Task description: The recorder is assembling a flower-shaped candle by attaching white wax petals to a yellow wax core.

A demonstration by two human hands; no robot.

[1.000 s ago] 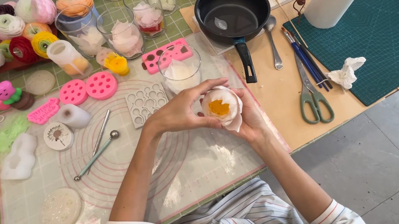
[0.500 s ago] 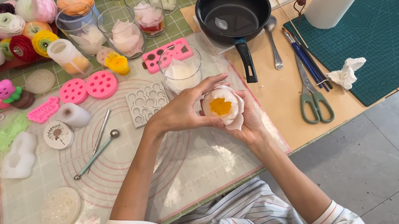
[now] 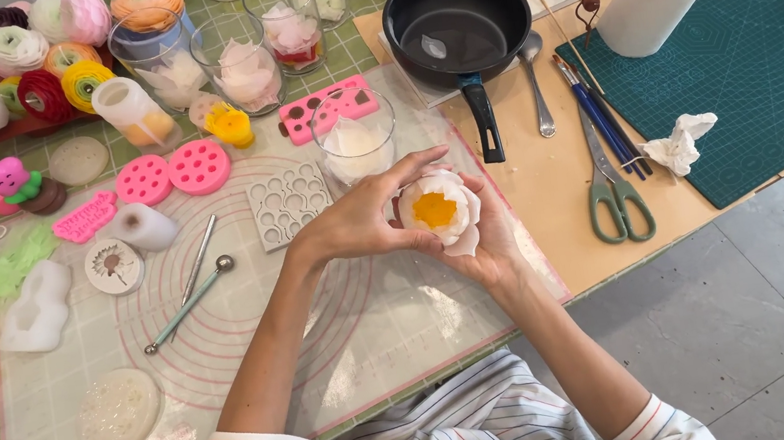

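Flower (image 3: 438,210): above the mat (image 3: 324,320), white petals around an orange centre; we judge it partly built.
Left hand (image 3: 362,222): we pinch its side.
Right hand (image 3: 479,251): cupped beneath, gripping.
Left over: petals in glass (image 3: 354,144) behind it.

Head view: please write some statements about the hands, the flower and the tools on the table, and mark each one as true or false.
1. Both hands hold a white flower with a yellow centre. True.
2. The left hand holds the scissors. False: the scissors lie on the table, right of the hands.
3. The black pan is full of petals. False: it looks almost empty.
4. The paper roll stands on the green cutting mat. True.
5. The right hand cups the flower from below. True.
6. The metal ball tool lies in the pan. False: it lies on the clear mat.
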